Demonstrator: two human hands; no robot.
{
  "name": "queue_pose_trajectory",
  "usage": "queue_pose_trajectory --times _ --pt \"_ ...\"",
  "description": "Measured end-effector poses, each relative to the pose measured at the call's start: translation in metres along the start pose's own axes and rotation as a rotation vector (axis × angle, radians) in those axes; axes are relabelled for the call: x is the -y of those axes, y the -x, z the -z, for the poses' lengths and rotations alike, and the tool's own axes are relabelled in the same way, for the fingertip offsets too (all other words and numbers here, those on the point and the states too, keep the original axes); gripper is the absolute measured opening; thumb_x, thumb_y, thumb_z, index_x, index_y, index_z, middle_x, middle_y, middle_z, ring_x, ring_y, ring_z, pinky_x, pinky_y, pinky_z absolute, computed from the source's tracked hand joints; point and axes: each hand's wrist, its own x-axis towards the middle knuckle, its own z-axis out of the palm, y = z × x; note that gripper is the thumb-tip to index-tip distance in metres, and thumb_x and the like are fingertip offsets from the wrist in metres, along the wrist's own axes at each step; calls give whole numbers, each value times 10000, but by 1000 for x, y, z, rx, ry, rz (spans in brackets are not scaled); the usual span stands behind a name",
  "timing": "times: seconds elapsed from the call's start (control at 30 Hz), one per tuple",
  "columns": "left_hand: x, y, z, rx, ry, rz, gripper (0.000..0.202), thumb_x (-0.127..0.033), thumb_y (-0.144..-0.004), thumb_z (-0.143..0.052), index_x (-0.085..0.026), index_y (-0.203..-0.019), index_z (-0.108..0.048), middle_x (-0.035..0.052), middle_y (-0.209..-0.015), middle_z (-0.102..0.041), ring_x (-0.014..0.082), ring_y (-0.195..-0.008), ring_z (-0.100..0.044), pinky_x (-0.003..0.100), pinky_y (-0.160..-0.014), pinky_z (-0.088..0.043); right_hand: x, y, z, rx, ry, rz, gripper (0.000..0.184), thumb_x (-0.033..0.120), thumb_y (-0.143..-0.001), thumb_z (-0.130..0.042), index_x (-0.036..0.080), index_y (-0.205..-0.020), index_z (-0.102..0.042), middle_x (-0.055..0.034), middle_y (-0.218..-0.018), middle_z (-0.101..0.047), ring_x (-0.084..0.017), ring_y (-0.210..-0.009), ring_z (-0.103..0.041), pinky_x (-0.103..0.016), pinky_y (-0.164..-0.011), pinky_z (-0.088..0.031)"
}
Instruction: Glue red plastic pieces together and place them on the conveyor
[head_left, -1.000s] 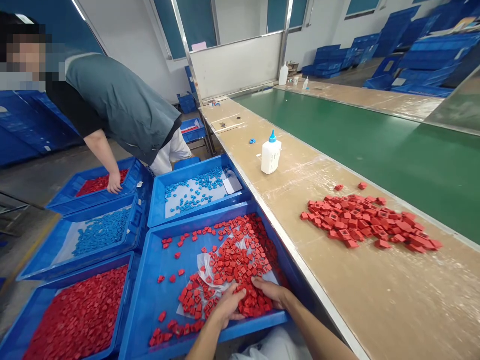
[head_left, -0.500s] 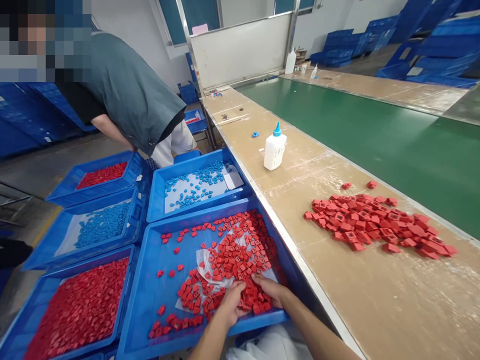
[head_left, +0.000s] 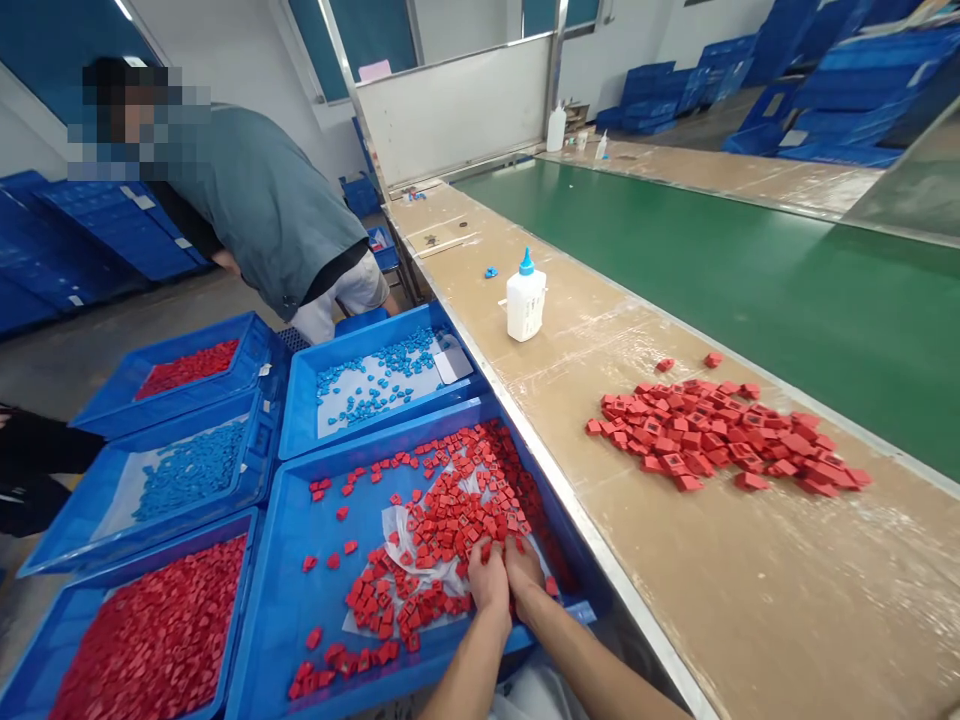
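My left hand [head_left: 487, 578] and my right hand [head_left: 523, 570] are pressed side by side, cupped, in the near blue tray [head_left: 292, 620]. Their fingers close round a heap of small red square parts [head_left: 450, 515] lying on a clear plastic sheet [head_left: 397, 525]. More red parts are scattered loose over the tray floor. On the brown worktop [head_left: 750, 580] to the right lies a spread pile of the same red parts [head_left: 712, 435].
A white glue bottle [head_left: 524, 300] with a blue cap stands on the worktop. A green conveyor belt [head_left: 750, 260] runs behind it. More blue trays hold blue parts [head_left: 375, 380] and red parts [head_left: 157, 640]. A person in a grey top [head_left: 255, 210] bends over at the left.
My two hands have come together from apart, gathering red parts between them. The person at the left has drawn an arm out of the far red tray and straightened a little.
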Motion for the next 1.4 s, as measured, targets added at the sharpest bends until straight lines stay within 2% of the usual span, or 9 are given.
queue_pose_trajectory --times 0.23,0.47,0.6,0.73,0.8,0.9,1.07,1.2,1.4 --pt "-36 -1 5 -118 124 -317 227 -312 -915 -603 -163 -1077 -657 94 -1215 -676 238 -1158 -609 475 -1052 -434 53 14 -6 -323 -246 44 371 498 -1015 -439 205 -1126 -637 -88 -1195 -642 -230 -1073 -603 -435 -998 -447" --pt "-109 16 23 -174 333 -570 316 -405 -847 -623 -167 -1043 -691 116 -1168 -703 279 -1161 -607 412 -1040 -437 142 51 1 -446 -591 395 430 529 -968 -449 143 -1010 -635 -87 -1003 -691 -225 -928 -643 -378 -867 -491" --pt "-166 51 7 -102 455 -712 366 -477 -827 -634 -196 -1051 -698 82 -1152 -708 251 -1096 -639 380 -986 -471 195 83 39 -496 -719 614 420 534 -924 -464 163 -1006 -642 -59 -939 -695 -211 -848 -636 -319 -800 -493" --pt "-209 93 -46 123 521 -801 417 -537 -844 -598 -205 -1080 -687 68 -1071 -728 228 -971 -684 364 -883 -532 222 106 109 -656 -793 779 368 488 -928 -501 168 -1054 -636 -42 -944 -683 -193 -852 -631 -307 -817 -490" --pt "-216 109 -86 256 508 -828 433 -548 -853 -583 -187 -1069 -684 82 -1056 -731 228 -939 -695 370 -861 -547 218 107 148 -782 -816 820 378 487 -926 -511 162 -1082 -625 -49 -947 -680 -193 -841 -629 -310 -807 -491" --pt "-206 124 -148 408 435 -872 436 -536 -885 -541 -156 -1047 -680 119 -1043 -734 238 -919 -707 373 -833 -562 192 96 202 -980 -838 832 391 494 -915 -518 152 -1074 -620 -77 -985 -678 -203 -845 -627 -320 -793 -492" --pt "-177 133 -226 480 224 -1075 318 -416 -921 -518 -159 -990 -692 141 -1027 -721 255 -975 -681 415 -901 -534 133 61 269 -1182 -791 875 415 518 -903 -486 144 -1001 -638 -107 -955 -688 -235 -877 -640 -360 -818 -500" --pt "-167 134 -249 535 -18 -1332 207 -275 -897 -556 -192 -970 -731 138 -1083 -677 267 -1075 -634 458 -994 -493 99 40 297 -1296 -725 885 405 501 -884 -489 138 -930 -664 -137 -979 -690 -264 -935 -635 -414 -886 -487" --pt "-164 134 -247 617 -360 -1621 291 -181 -904 -528 -272 -1071 -748 119 -1283 -627 318 -1319 -486 592 -1117 -369 72 35 305 -1440 -639 838 306 388 -891 -500 142 -947 -673 -141 -1016 -687 -270 -982 -630 -438 -922 -479"
